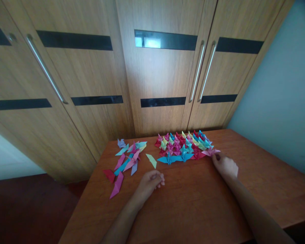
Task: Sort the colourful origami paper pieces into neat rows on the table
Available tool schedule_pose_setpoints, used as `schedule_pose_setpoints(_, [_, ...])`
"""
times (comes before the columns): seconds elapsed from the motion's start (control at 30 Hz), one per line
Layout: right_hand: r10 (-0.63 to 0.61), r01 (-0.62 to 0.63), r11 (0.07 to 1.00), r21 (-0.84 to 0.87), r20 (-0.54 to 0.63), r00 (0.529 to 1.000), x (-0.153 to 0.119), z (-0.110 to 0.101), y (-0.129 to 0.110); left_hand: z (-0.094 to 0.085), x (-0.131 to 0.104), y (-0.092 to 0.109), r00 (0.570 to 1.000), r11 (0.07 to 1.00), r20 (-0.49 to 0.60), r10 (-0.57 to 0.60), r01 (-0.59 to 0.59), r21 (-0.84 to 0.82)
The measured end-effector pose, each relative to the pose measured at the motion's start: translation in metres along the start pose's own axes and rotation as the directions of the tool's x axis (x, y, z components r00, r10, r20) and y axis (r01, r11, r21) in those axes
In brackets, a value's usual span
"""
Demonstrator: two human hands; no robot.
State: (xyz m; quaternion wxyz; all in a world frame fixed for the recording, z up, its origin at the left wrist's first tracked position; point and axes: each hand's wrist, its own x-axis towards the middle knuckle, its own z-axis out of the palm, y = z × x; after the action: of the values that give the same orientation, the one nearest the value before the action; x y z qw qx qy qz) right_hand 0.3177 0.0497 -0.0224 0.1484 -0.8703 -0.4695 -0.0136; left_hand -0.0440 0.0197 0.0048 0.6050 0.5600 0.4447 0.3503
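At the front right corner of the rows of paper cranes (pixel 177 149), my right hand (pixel 225 166) pinches a pink paper crane (pixel 209 152). Two blue paper cranes (pixel 169 158) with spread wings sit in the front row, next to a red one (pixel 198 156). My left hand (pixel 150 183) hovers over or rests on the table with its fingers curled, and nothing shows in them. Just beyond it lies a flat pale green folded paper piece (pixel 151 161). A loose pile of folded pieces, among them a pink one (pixel 132 160), lies further left.
The brown wooden table (pixel 188 206) stands against a wooden wardrobe (pixel 162 74) with long metal handles. A magenta folded piece (pixel 117 184) and a red one (pixel 109 175) lie near the table's left edge. A pale wall (pixel 277 101) rises on the right.
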Motion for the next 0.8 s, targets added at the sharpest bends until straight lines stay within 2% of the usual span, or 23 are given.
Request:
schedule_pose_setpoints(0.17, [0.008,-0.003,0.999,0.048,-0.095,0.995,-0.005,-0.002,0.002,0.000,0.000,0.000,1.000,1.000,0.013,0.017,-0.017,-0.002])
schedule_pose_setpoints(0.3, [-0.067,0.121,0.971,0.208,-0.250,0.966,-0.021,-0.008,-0.011,0.000,0.000,0.000,1.000,1.000,0.007,0.010,-0.010,-0.005])
schedule_pose_setpoints(0.37, [-0.158,0.244,0.913,0.327,-0.270,0.950,-0.035,-0.009,-0.027,0.000,0.000,0.000,1.000,1.000,0.001,0.009,-0.009,-0.009])
schedule_pose_setpoints(0.43, [-0.278,0.364,0.814,0.452,-0.246,0.929,-0.053,-0.008,-0.049,-0.001,0.000,0.001,1.000,1.000,-0.014,0.018,-0.018,-0.007])
schedule_pose_setpoints(0.53, [-0.437,0.463,0.666,0.585,-0.198,0.878,-0.082,-0.004,-0.085,-0.008,-0.002,0.004,0.996,0.997,-0.063,0.070,-0.068,0.036])
schedule_pose_setpoints(0.63, [-0.542,0.496,0.599,0.629,-0.137,0.829,-0.107,0.001,-0.114,-0.024,-0.007,0.008,0.971,0.968,-0.150,0.184,-0.153,0.200])
schedule_pose_setpoints(0.7, [-0.597,0.519,0.579,0.628,-0.106,0.795,-0.118,0.004,-0.124,-0.041,-0.014,0.011,0.932,0.911,-0.223,0.286,-0.192,0.365])
schedule_pose_setpoints(0.8, [-0.656,0.551,0.574,0.606,-0.063,0.752,-0.126,0.009,-0.127,-0.075,-0.029,0.013,0.866,0.785,-0.328,0.377,-0.110,0.610])
